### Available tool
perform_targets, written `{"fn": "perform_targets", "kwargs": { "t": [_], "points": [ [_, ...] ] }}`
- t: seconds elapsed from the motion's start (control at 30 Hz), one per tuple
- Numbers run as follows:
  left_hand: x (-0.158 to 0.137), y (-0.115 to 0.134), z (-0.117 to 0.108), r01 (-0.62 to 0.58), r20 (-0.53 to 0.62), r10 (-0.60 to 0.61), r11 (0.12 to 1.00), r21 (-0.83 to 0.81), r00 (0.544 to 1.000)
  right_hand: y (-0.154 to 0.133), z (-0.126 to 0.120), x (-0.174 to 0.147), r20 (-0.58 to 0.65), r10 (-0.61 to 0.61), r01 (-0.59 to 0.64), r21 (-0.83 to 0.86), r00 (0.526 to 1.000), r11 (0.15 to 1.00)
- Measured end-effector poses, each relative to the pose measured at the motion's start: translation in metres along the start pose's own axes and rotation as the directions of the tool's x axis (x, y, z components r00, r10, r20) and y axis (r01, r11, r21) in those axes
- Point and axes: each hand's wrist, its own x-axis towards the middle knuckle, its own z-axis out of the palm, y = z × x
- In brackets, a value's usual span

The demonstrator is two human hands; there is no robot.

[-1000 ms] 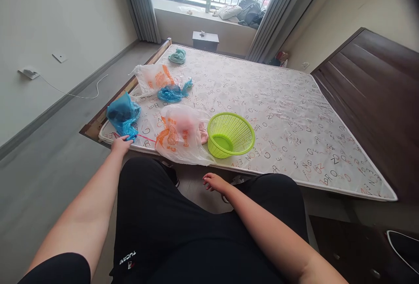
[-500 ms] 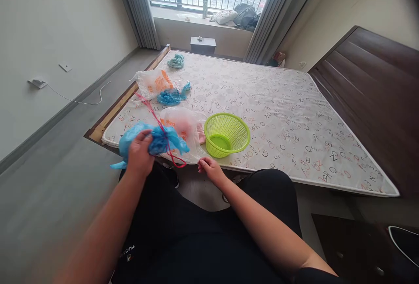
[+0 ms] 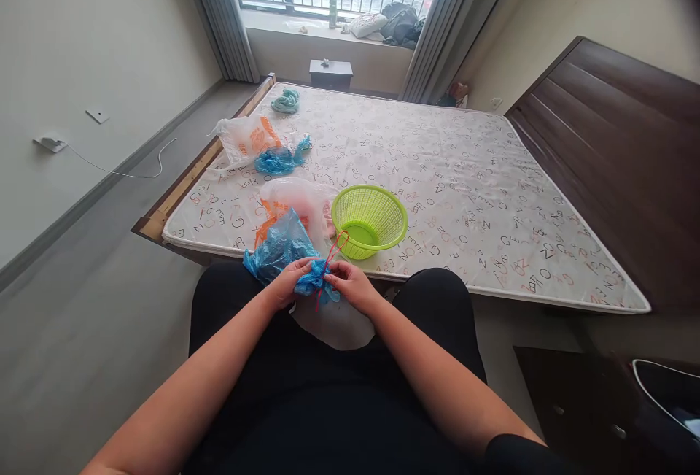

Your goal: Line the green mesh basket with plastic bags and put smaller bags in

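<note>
Between my hands, just off the mattress's near edge, is a blue plastic bag (image 3: 284, 245), bunched at its neck. A thin red string (image 3: 337, 243) lies around that neck, with a loop sticking up. My left hand (image 3: 291, 282) is closed on the gathered plastic. My right hand (image 3: 350, 284) pinches at the neck where the string crosses; whether it grips the string or the plastic is hard to tell. Just beyond stands a green plastic basket (image 3: 397, 236). A white plastic bag with orange print (image 3: 295, 196) lies partly behind the blue bag.
On the mattress (image 3: 437, 161) lie another blue plastic bag (image 3: 276, 161), a second white printed bag (image 3: 246, 138) and a pale teal coiled bundle (image 3: 285, 101). A wooden bed frame rail (image 3: 180, 194) runs along the left. The dark headboard (image 3: 607, 132) rises at right.
My left hand has brought the blue bag rightward and down, to in front of the basket. My right hand has come onto its neck. The string now shows a raised loop.
</note>
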Motion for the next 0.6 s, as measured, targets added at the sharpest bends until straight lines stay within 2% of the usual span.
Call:
{"fn": "perform_targets", "kwargs": {
  "t": [0.1, 0.2, 0.23, 0.3, 0.37, 0.4, 0.47, 0.57, 0.6],
  "points": [
    [0.004, -0.007, -0.004, -0.064, -0.004, 0.066, 0.986, 0.156, 0.998, 0.001, -0.001, 0.005, -0.034, -0.055, 0.055, 0.005, 0.998, 0.998],
    [0.007, -0.014, -0.012, -0.228, -0.072, 0.289, 0.864, 0.449, 0.955, 0.004, -0.010, 0.007, -0.168, -0.087, 0.081, -0.039, 0.982, 0.996],
    [0.007, -0.016, -0.014, -0.260, -0.085, 0.359, 0.800, 0.540, 0.929, 0.004, -0.015, 0.008, -0.242, -0.129, 0.107, -0.104, 0.962, 0.989],
    [0.005, -0.017, -0.018, -0.281, -0.079, 0.447, 0.681, 0.676, 0.891, 0.002, -0.027, 0.008, -0.363, -0.275, 0.174, -0.287, 0.890, 0.942],
    [-0.001, -0.015, -0.017, -0.289, -0.046, 0.490, 0.584, 0.759, 0.871, -0.003, -0.038, 0.007, -0.379, -0.408, 0.226, -0.441, 0.831, 0.869],
    [-0.005, -0.013, -0.015, -0.296, -0.027, 0.516, 0.534, 0.792, 0.856, -0.006, -0.042, 0.006, -0.353, -0.439, 0.242, -0.480, 0.826, 0.843],
    [-0.013, -0.008, -0.006, -0.332, 0.019, 0.613, 0.402, 0.853, 0.790, -0.011, -0.045, 0.002, -0.307, -0.432, 0.249, -0.488, 0.848, 0.836],
    [-0.025, -0.001, 0.013, -0.429, 0.187, 0.766, 0.126, 0.894, 0.615, -0.016, -0.035, -0.009, -0.247, -0.357, 0.238, -0.406, 0.901, 0.882],
    [-0.028, 0.001, 0.021, -0.473, 0.261, 0.774, 0.057, 0.879, 0.577, -0.017, -0.029, -0.014, -0.224, -0.337, 0.240, -0.371, 0.914, 0.897]
  ]
}}
